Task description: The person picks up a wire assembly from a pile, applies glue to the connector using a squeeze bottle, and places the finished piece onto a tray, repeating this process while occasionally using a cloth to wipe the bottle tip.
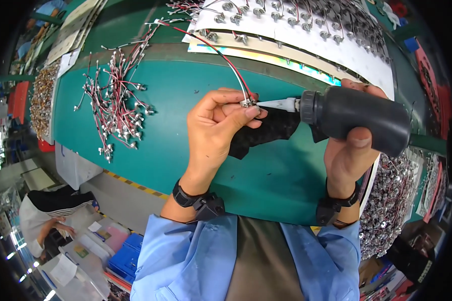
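Note:
Between the thumb and fingers of my left hand [213, 123] is a small metal component with red, black and white wires [245, 103], its wires arching up toward the back of the table. My right hand [349, 150] grips a black squeeze bottle [361, 118], tipped sideways with its white tapered nozzle [278, 104] pointing left. The nozzle's tip is at the component, by my left fingertips; whether they touch I cannot tell. Under both hands lies a black cloth [266, 133] on the green table mat [171, 115].
A pile of wired components [118, 100] lies on the mat at left. Behind, a white board [296, 35] bears rows of metal components. Many more fill a heap [386, 205] at right. Blue bins [125, 256] and another person [47, 220] are at lower left.

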Available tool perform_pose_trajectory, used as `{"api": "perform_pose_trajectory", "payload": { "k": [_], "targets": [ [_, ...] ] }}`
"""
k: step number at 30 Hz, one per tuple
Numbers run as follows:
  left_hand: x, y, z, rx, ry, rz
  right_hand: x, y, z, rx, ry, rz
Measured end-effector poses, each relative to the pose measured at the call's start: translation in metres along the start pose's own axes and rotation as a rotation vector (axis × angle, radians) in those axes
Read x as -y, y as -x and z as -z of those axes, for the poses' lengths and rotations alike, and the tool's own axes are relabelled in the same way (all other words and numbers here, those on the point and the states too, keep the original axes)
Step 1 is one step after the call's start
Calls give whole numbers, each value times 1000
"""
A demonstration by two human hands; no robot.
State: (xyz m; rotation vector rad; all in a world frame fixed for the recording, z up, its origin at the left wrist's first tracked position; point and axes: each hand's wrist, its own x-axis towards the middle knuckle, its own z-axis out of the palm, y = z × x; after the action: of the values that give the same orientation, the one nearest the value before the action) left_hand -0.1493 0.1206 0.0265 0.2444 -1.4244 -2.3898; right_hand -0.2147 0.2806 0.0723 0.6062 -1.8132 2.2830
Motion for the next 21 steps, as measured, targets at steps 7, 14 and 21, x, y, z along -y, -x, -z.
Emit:
{"api": "perform_pose_trajectory", "payload": {
  "k": [7,14,21],
  "targets": [
    [-1,1,-1,-20,0,2,-3,7,-2,1,19,21],
    [-2,2,-2,-40,-30,34,-6,10,0,29,19,14],
    [0,2,-1,-29,-34,32,-9,10,0,24,33,46]
  ]
}}
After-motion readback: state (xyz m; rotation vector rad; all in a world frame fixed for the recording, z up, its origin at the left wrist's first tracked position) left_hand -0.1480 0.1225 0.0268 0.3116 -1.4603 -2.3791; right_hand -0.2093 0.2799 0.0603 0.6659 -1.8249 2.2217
